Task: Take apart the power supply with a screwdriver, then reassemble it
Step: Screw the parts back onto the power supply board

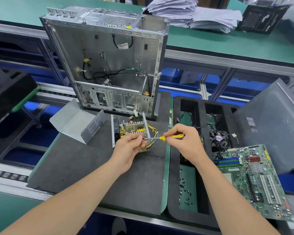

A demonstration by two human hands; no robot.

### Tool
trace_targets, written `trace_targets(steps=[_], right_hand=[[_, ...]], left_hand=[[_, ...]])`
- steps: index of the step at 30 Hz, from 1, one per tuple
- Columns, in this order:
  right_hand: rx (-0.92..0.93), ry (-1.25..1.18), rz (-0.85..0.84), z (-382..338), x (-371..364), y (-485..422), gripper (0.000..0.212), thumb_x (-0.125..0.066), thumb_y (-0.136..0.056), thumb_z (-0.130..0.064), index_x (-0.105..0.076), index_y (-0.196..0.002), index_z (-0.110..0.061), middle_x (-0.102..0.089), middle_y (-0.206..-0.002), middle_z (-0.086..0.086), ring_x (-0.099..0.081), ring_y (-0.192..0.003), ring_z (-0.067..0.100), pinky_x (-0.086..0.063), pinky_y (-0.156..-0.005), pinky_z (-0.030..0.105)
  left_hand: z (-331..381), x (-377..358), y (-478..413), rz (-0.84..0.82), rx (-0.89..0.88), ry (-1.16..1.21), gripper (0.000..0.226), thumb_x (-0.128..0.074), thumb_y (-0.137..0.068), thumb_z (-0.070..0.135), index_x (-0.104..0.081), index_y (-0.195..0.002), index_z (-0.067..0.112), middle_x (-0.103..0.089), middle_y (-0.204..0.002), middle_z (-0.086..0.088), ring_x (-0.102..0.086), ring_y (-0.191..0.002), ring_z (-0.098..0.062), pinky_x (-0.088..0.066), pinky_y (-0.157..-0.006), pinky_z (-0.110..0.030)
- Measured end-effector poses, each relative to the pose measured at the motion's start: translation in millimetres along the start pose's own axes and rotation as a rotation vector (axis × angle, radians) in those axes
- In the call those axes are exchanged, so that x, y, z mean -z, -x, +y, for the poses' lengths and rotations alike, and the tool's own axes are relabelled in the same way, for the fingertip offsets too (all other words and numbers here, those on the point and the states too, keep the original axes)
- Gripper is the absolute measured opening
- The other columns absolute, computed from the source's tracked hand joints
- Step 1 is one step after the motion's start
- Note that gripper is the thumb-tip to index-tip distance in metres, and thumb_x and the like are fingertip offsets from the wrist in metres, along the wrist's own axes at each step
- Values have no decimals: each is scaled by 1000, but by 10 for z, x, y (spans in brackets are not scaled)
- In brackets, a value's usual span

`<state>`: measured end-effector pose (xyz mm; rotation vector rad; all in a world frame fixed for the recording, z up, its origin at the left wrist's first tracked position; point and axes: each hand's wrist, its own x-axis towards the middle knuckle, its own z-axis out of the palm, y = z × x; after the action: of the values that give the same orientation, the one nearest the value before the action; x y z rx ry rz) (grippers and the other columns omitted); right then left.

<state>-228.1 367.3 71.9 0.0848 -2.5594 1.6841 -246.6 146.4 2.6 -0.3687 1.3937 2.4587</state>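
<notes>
The open power supply (132, 128) sits on the dark mat (85, 163), its circuit board, heat sinks and yellow wire bundle bare. Its grey metal cover (80, 122) lies off to the left. My right hand (182, 141) grips the yellow handle of a screwdriver (170, 136), held level and pointing left. My left hand (131, 146) pinches the tip of the shaft just in front of the power supply; whether a screw is between the fingers is hidden.
An empty computer case (109, 61) stands upright behind the power supply. A black foam tray (200, 167) to the right holds several loose screws (185, 189), a fan (218, 138) and a motherboard (255, 180). A grey side panel (275, 126) leans at far right.
</notes>
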Motion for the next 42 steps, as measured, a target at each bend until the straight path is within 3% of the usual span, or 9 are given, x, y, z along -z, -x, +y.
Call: trace_targets(steps=[14, 21, 26, 28, 30, 33, 36, 39, 42], right_hand=[[25, -14, -20, -32, 53, 3, 22, -80, -85, -5, -76, -91, -26, -78, -93, -3, -77, -86, 23, -64, -77, 35], [-23, -53, 11, -10, 93, 39, 20, -77, -86, -1, -76, -91, -20, -78, -90, -1, -77, -76, 23, -61, -68, 32], [-41, -35, 44, -7, 185, 67, 21, -77, -82, -3, -75, -86, -23, -77, -87, 1, -75, -70, 24, -57, -60, 30], [-51, -4, 49, -1, 230, 86, 24, -77, -80, -4, -73, -82, -28, -77, -87, -1, -75, -68, 22, -53, -58, 24], [-69, 12, 48, 16, 262, 112, 27, -77, -80, -2, -72, -79, -28, -77, -87, -2, -74, -67, 21, -53, -59, 21], [-92, 40, 47, 43, 276, 158, 28, -77, -79, 0, -71, -78, -27, -75, -79, -1, -74, -66, 21, -52, -60, 21], [-101, 79, 31, 65, 265, 198, 24, -78, -77, -1, -71, -79, -24, -74, -77, -1, -73, -66, 21, -54, -61, 26], [-93, 129, 8, 56, 237, 220, 22, -78, -76, -3, -72, -80, -24, -75, -81, -7, -73, -75, 20, -60, -70, 33], [-96, 159, -10, 37, 203, 221, 22, -78, -76, -2, -73, -80, -23, -75, -82, -10, -70, -75, 13, -58, -70, 28]], left_hand=[[65, 9, 10, -29, 8, -84, 19, -64, -99, 1, -69, -118, -3, -77, -101, -19, -76, -93, -24, -60, -79, -25], [67, 13, 19, 20, 19, -56, 27, -43, -112, 11, -66, -122, 0, -76, -111, -22, -75, -105, -33, -63, -80, -31], [13, -10, 94, 41, -395, -799, 44, -50, -94, -9, -61, -126, 19, -66, -129, -3, -68, -112, -8, -56, -99, -28], [26, -10, 62, -52, -627, -1223, 62, -66, -86, 4, -50, -144, 21, -50, -145, 4, -50, -135, -9, -43, -113, -31], [46, -8, -43, -96, -752, -1661, 101, -81, -76, 41, -30, -160, 15, -32, -162, -4, -28, -153, -24, -27, -125, -42], [101, -41, -196, -11, -653, -1986, 135, -65, -63, 86, -6, -165, 21, -12, -171, -13, -6, -159, -38, -7, -129, -52], [149, -54, -345, 62, -554, -2115, 137, -50, -56, 99, 3, -164, 33, -7, -171, -21, -6, -155, -53, -6, -123, -66], [253, -63, -448, -31, -471, -2184, 135, -50, -56, 100, 9, -161, 41, -28, -166, -17, -22, -151, -51, -10, -116, -76], [373, -74, -505, -158, -474, -2202, 123, -53, -57, 98, -7, -157, 44, -53, -147, -11, -46, -140, -42, -15, -115, -77]])
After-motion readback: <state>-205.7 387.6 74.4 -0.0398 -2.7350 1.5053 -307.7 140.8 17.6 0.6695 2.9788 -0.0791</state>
